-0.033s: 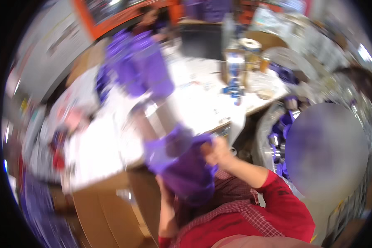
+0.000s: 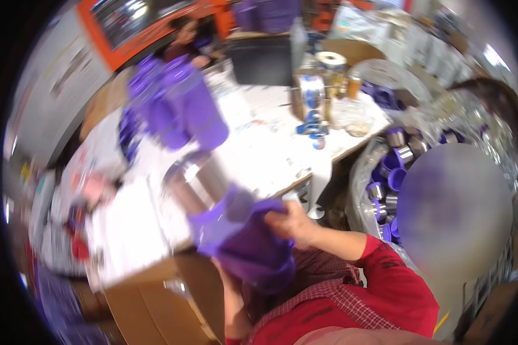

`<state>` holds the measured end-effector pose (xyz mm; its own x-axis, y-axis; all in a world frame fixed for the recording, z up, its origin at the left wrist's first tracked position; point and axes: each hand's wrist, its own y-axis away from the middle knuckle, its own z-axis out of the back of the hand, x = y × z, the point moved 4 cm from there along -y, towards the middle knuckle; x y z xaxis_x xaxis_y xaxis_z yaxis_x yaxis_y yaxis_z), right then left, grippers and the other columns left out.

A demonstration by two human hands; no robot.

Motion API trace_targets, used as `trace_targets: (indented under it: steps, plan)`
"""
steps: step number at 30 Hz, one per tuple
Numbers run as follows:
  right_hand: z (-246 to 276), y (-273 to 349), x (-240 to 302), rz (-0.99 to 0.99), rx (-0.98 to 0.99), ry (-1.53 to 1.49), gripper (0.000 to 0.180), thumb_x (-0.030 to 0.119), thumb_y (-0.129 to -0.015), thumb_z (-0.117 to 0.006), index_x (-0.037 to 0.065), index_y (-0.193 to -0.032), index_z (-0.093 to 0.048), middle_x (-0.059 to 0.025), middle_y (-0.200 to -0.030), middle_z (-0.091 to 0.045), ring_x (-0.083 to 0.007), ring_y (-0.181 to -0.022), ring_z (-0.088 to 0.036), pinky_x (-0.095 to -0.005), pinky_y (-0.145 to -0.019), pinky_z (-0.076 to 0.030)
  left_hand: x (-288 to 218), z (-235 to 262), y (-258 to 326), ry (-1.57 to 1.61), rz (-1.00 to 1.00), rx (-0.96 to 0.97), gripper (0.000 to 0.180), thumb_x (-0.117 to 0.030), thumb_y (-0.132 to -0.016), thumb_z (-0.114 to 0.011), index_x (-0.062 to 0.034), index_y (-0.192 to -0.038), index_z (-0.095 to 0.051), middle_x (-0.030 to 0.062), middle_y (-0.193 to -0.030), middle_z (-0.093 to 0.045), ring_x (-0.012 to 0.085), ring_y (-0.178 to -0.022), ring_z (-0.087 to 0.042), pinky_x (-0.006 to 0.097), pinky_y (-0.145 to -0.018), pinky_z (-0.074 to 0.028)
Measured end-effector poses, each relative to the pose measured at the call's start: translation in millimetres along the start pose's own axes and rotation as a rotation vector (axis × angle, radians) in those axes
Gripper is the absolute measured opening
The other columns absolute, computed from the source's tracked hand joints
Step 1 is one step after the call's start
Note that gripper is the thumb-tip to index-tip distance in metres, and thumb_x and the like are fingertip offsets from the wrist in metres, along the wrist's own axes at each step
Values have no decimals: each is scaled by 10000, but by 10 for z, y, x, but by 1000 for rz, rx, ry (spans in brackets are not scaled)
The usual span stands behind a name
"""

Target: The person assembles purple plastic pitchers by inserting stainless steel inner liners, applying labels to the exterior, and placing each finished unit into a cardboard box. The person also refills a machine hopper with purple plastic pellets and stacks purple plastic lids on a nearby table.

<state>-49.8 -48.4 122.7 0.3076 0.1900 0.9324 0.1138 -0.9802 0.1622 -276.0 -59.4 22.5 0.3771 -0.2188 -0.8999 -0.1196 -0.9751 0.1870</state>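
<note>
A large purple plastic pitcher-like body (image 2: pixel 253 247) is held in front of my chest, tilted toward the table. A shiny steel cylinder (image 2: pixel 197 179) stands out from its far left end; blur hides how the two join. My right hand (image 2: pixel 288 223) is closed on the purple body's upper right edge, where a handle seems to be. My left hand (image 2: pixel 225 275) is against its lower left side, with the fingers hidden behind it. Beyond the cylinder, several tall purple containers (image 2: pixel 198 109) stand grouped on the white table (image 2: pixel 132 221).
An open cardboard box (image 2: pixel 149 293) stands below the table's near edge. At right, a plastic-lined bin (image 2: pixel 360 201) holds several purple-and-steel cups (image 2: pixel 392 167). Tape rolls (image 2: pixel 313 95) and a dark box (image 2: pixel 263 60) sit farther back. A person (image 2: pixel 184 37) is beyond the table.
The view has shifted slightly, so the table things sit a little farther left, and the blur is less. My hands keep the same hold on the purple body.
</note>
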Motion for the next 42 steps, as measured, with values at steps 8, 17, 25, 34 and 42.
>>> trace_targets:
  steps: [8,17,25,34,42]
  plan:
    - [167,-849,373,46,68,-216,232,155,-931,-643,36,-1130,-626,43,-616,-501,-38,-497,-423,-211,-439,-309,-24,218,-937,-140,94,-29,749,-613,-972,-288,-14,-1419,-334,158,-1392,-424,315,-1269,-436,455,-1062,-385]
    - [268,-639,1401,82,-240,-416,255,196,-947,-629,16,-1123,-593,53,-591,-434,-33,-451,-345,-216,-419,-271,-778,-704,-1525,-136,382,242,714,-614,-974,-289,-33,-1380,-376,140,-1336,-457,300,-1225,-458,449,-1039,-394]
    - [49,-63,1933,323,-505,-405,277,271,-941,-636,46,-810,-541,23,-552,-440,-55,-433,-373,-217,-415,-289,-1288,-1265,-1655,-244,575,476,686,-615,-976,-290,-50,-1345,-414,124,-1287,-487,286,-1187,-477,444,-1020,-403]
    - [32,333,2283,411,-699,-323,301,283,-956,-613,42,-780,-575,19,-539,-455,-58,-445,-395,-229,-430,-307,-1215,-1692,-1975,-160,390,749,693,-574,-1002,-263,-52,-1452,-335,116,-1443,-409,270,-1304,-410,410,-1111,-296]
    - [793,441,2631,370,-789,-262,306,298,-944,-631,50,-769,-592,26,-550,-476,-54,-462,-395,-228,-459,-320,-1120,-2794,-2084,-164,373,834,706,-576,-1003,-243,-38,-1450,-339,131,-1470,-390,278,-1336,-387,415,-1132,-264]
